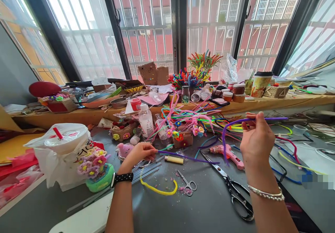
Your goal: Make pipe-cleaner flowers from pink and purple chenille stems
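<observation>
Over the table (pixel 167 208), the left hand (pixel 142 154) pinches a purple stem (pixel 188 157), the right hand (pixel 258 138) grips a second stem (pixel 225 132), and black scissors (pixel 235 189) lie toward the near edge!

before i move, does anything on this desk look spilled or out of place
Yes: pink fuzzy scraps lie scattered around the small scissors, like unswept trimmings. Farther back, a small clear bottle seems tipped over, its white cap low.

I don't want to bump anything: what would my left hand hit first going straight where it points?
Your left hand would probably meet the cream lighter first, though the hand's height is unclear; if raised, it could pass over toward the pink glue gun.
</observation>
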Demonstrator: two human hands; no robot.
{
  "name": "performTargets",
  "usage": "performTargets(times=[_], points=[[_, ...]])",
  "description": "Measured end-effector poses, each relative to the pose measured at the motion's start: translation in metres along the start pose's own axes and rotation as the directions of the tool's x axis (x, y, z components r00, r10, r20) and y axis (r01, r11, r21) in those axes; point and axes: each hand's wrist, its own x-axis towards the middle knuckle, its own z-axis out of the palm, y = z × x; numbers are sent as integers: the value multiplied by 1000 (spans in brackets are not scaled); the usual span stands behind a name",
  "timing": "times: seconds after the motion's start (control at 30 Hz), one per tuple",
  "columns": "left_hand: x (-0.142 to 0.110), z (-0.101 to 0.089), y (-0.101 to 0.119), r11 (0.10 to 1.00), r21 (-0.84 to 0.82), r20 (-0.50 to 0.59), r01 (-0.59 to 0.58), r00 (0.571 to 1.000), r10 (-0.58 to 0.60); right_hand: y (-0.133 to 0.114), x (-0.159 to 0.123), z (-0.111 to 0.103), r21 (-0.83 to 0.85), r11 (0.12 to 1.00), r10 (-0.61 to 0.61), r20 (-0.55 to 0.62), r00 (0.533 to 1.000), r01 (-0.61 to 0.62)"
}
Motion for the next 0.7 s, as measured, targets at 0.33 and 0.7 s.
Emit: performTargets(times=[0.33,0.7], points=[[-34,30,73,950,58,-106,-306,945,310,-10,-34,21,99,970,205,142,968,-220],[-45,62,100,802,-390,-213,-453,892,400,-3,-59,27,-98,926,364,482,797,-364]])
